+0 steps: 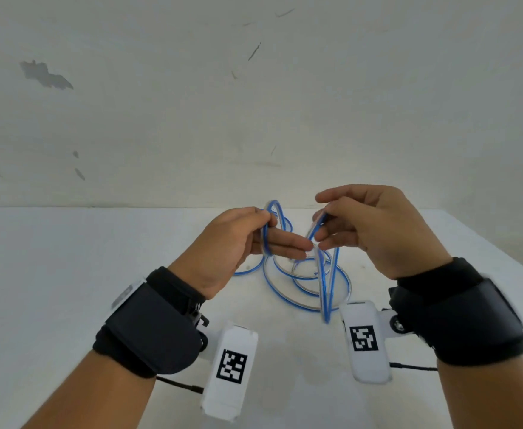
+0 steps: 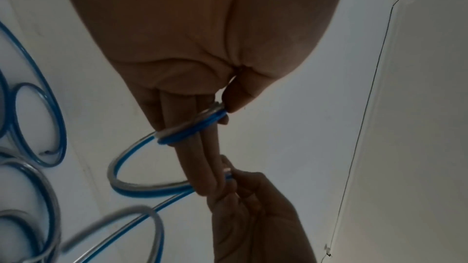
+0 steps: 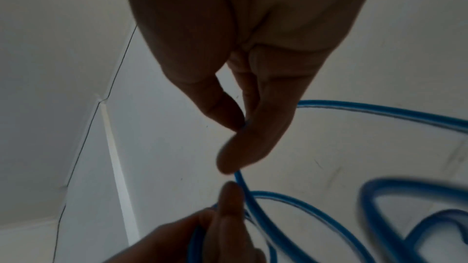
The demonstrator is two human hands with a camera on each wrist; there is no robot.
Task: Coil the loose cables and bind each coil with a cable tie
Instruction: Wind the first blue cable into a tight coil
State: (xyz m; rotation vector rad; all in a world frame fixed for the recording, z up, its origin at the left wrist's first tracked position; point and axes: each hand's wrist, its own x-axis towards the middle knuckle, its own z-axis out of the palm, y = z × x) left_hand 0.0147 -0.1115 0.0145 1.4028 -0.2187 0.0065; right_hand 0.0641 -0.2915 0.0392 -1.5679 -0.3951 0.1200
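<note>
The blue cable (image 1: 303, 274) is partly lifted off the white table (image 1: 68, 274): several loose loops lie on the tabletop between and just beyond the two hands, while other turns rise to the hands above them. A few turns are wound around the straight fingers (image 1: 285, 243) of the left hand (image 1: 232, 246), and the left thumb presses the strands against the forefinger; the left wrist view shows the doubled blue and pale strands crossing those fingers (image 2: 192, 147), with the thumb tip clamping them at the upper side. The right hand (image 1: 378, 227) pinches one strand between thumb and curled fingers, just beside the left fingertips, and from that pinch a long narrow loop hangs down in front of the right wrist to near the table. In the right wrist view the right hand (image 3: 253, 87) has its thumb meeting the fingers, the strand coming out below the fingertip toward the left hand (image 3: 202, 237), whose fingers are also on the cable. Both wrists wear black straps (image 1: 155, 323) carrying white camera housings with square markers (image 1: 231, 365). Behind the table stands a scuffed pale wall (image 1: 254, 88).
</note>
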